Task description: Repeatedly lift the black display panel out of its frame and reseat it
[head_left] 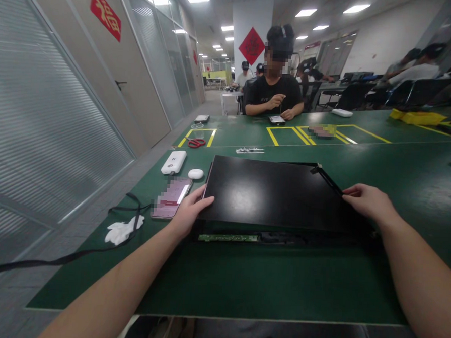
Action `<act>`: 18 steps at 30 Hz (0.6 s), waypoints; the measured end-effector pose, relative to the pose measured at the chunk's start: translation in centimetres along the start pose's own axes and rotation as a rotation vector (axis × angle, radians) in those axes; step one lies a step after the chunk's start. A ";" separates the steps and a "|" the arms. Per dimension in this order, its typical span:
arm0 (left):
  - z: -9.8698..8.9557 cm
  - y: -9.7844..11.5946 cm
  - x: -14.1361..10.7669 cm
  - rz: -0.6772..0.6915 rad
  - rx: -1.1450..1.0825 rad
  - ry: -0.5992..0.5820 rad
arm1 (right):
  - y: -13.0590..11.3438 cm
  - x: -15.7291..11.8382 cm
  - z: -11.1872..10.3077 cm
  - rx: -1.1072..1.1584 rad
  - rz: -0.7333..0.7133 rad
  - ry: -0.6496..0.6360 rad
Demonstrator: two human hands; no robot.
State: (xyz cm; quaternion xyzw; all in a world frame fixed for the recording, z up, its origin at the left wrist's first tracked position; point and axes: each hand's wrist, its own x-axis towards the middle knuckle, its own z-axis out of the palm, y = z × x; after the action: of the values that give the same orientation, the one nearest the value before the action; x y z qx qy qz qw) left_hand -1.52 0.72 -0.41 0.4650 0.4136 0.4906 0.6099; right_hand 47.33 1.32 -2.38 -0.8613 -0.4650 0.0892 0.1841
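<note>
A flat black display panel (262, 191) lies tilted over a thin black frame (330, 178), whose rim shows at the panel's right and back. My left hand (189, 207) grips the panel's left edge, thumb on top and fingers mostly hidden below. At the right side, my right hand (367, 200) pinches the frame's edge between thumb and fingers. Below the panel's near edge, a narrow green circuit board (227, 237) shows beside dark parts. What lies under the panel is hidden.
Left of the panel are a phone (171, 199), a white power bank (174, 162), a white oval case (195, 174), crumpled tissue (123, 231) and a black strap (77, 256). Red-handled scissors (196, 143) lie farther back. A person (274, 91) sits across the green table (280, 283).
</note>
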 end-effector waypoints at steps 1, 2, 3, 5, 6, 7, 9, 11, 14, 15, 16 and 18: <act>0.0 0.1 -0.1 -0.005 0.009 -0.005 | 0.0 0.0 0.0 0.001 0.000 -0.001; 0.0 0.1 -0.1 -0.010 0.016 -0.010 | 0.0 0.0 0.0 0.001 0.001 -0.005; 0.0 0.2 -0.2 -0.015 0.021 -0.013 | 0.0 0.0 -0.1 -0.001 0.004 -0.009; 0.0 0.2 -0.2 -0.022 0.025 -0.008 | 0.0 0.0 -0.1 -0.007 0.006 -0.015; 0.0 0.2 -0.2 -0.024 0.026 -0.003 | 0.0 0.0 0.0 -0.010 0.001 -0.017; 0.0 0.2 -0.2 -0.025 0.027 0.003 | 0.0 0.0 0.0 -0.013 -0.005 -0.017; -0.1 0.2 -0.1 -0.025 0.030 0.008 | 0.1 0.0 0.0 -0.019 -0.011 -0.014; -0.2 0.2 -0.1 -0.021 0.037 0.002 | 0.1 0.1 0.1 -0.022 -0.011 -0.009; -0.3 0.2 0.0 -0.015 0.039 -0.016 | 0.3 0.3 0.3 -0.015 -0.016 -0.004; -0.3 0.2 0.0 -0.014 0.038 -0.018 | 0.4 0.3 0.3 -0.008 -0.016 -0.003; -0.3 0.2 0.0 -0.015 0.037 -0.018 | 0.5 0.4 0.4 -0.002 -0.016 0.000; -0.3 0.3 -0.1 -0.013 0.041 -0.006 | 0.6 0.5 0.5 0.008 -0.018 0.009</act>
State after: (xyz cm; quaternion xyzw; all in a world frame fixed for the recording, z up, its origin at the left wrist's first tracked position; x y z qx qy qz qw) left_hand -1.85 0.72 -0.19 0.4762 0.4246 0.4769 0.6046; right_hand 47.90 1.57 -3.03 -0.8569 -0.4714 0.0857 0.1903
